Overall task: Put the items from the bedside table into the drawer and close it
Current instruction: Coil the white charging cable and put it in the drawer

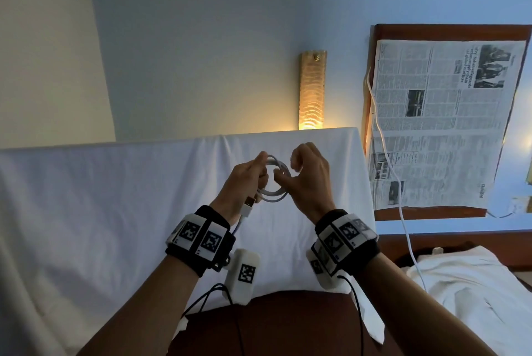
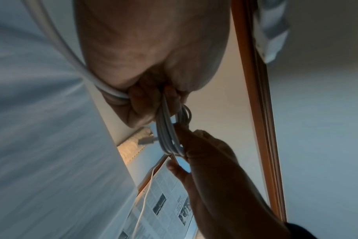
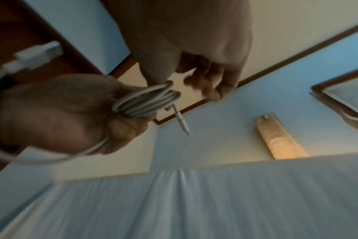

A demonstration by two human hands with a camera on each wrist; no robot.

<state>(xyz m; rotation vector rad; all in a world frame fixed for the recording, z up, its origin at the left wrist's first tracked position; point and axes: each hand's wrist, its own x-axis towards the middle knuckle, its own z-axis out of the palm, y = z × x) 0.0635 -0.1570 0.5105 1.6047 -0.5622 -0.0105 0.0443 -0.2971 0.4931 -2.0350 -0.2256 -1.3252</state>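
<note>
A white charging cable [image 1: 277,196] is wound into a small coil and held up over the white bed sheet. My left hand [image 1: 244,180] grips one side of the coil [image 2: 165,139], and the USB plug [image 1: 250,203] sticks out by that wrist. My right hand [image 1: 308,174] pinches the other side of the coil between thumb and forefinger, with its other fingers curled. In the right wrist view the cable's thin plug [image 3: 182,122] pokes out of the coil [image 3: 147,103]. The wooden bedside table [image 1: 431,213], covered with newspaper, is at the right. No drawer is in view.
A second white cable [image 1: 384,137] trails across the newspaper [image 1: 446,125] and down over the table's edge. A lit wall lamp [image 1: 312,90] glows behind the sheet-covered bed [image 1: 115,197]. A white cloth [image 1: 475,283] lies at the lower right.
</note>
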